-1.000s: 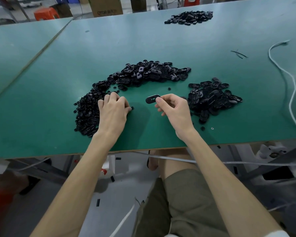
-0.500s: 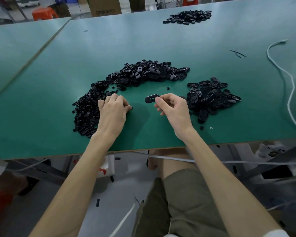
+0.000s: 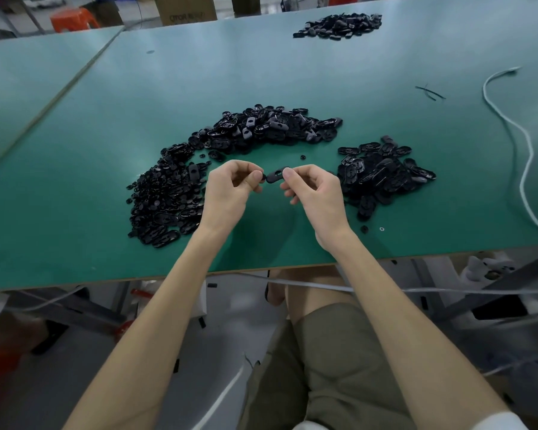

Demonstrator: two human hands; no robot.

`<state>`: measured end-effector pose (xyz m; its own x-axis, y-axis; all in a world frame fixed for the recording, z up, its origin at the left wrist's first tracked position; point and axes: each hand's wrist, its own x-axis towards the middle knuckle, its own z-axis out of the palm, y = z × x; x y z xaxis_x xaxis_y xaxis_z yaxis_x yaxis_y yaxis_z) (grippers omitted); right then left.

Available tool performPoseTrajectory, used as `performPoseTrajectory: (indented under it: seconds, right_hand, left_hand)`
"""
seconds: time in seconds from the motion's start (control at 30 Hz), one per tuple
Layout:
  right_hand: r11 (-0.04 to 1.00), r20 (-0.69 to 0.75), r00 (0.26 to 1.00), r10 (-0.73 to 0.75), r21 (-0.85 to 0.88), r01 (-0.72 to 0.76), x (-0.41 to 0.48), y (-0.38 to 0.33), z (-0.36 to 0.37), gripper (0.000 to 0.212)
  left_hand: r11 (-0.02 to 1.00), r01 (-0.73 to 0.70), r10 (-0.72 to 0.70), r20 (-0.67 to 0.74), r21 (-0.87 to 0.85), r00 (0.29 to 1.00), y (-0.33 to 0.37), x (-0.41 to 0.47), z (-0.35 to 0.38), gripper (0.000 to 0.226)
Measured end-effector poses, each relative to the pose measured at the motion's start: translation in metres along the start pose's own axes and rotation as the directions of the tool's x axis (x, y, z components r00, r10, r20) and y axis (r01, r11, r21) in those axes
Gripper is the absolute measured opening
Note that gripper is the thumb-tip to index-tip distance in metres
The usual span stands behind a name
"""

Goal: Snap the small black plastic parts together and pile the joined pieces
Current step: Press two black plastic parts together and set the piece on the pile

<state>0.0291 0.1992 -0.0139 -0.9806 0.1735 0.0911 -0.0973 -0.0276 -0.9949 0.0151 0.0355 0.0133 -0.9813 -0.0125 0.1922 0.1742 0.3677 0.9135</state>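
Note:
My right hand (image 3: 316,193) pinches a small black oval plastic part (image 3: 275,175) just above the green table (image 3: 292,72). My left hand (image 3: 230,189) is raised beside it, its fingers curled, and its fingertips pinch a tiny black piece against the oval part's left end. A curved heap of loose black parts (image 3: 230,141) arcs from the left of my hands round to the far side. A second pile of black oval pieces (image 3: 382,169) lies just right of my right hand.
A third pile of black parts (image 3: 339,24) sits at the table's far edge. A white cable (image 3: 522,144) snakes down the right side. A few stray small pieces (image 3: 364,228) lie near the front edge. Cardboard boxes and an orange stool stand behind the table.
My left hand has lifted off the left heap and moved right to meet the oval part. My right hand has risen slightly with that part.

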Motion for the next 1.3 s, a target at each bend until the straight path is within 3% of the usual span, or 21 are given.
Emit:
performPoseTrajectory:
  seconds: [0.5, 0.83, 1.1, 1.3]
  right_hand:
    - [0.999, -0.017, 1.0, 0.016, 0.05, -0.016, -0.001, -0.002, 0.0, 0.008]
    - [0.998, -0.025, 0.999, 0.023, 0.06, -0.022, -0.002, -0.003, -0.002, 0.01]
    - [0.996, -0.03, 0.999, 0.021, 0.087, -0.019, -0.002, -0.003, -0.002, 0.011]
    - [0.993, -0.061, 0.998, 0.031, 0.119, -0.023, -0.001, -0.001, -0.002, 0.008]
  left_hand:
    - [0.997, 0.012, -0.009, 0.039, -0.082, 0.999, -0.004, -0.01, -0.003, 0.016]
    - [0.986, -0.007, 0.017, 0.057, -0.166, 0.998, -0.006, -0.014, 0.001, 0.013]
    - [0.915, 0.112, -0.132, -0.024, -0.388, 0.991, -0.009, -0.017, 0.016, 0.011]
    - [0.879, 0.145, -0.125, 0.075, -0.454, 0.989, -0.006, -0.013, 0.029, 0.009]
